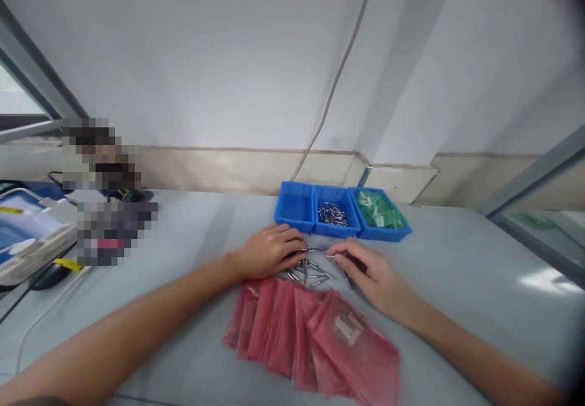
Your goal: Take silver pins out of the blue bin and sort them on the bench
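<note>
My left hand (270,251) lies over the left part of a loose pile of metal pins (315,272) on the table, fingers bent and pointing right; what is under them is hidden. At the pile's right side, my right hand (365,266) pinches a small metal pin (329,256) between thumb and forefinger. Red plastic bags (283,327) overlap in a fanned row just in front of the pile. Pale pieces show inside the rightmost bag. Behind the hands, a blue bin (334,231) holds more metal pins.
Left of the pin bin stands an empty blue bin (295,203); right of it, another blue bin (388,234) holds green bags. A power strip (39,253), cables and blurred items occupy the left side. A wall (219,58) rises behind the table (183,333).
</note>
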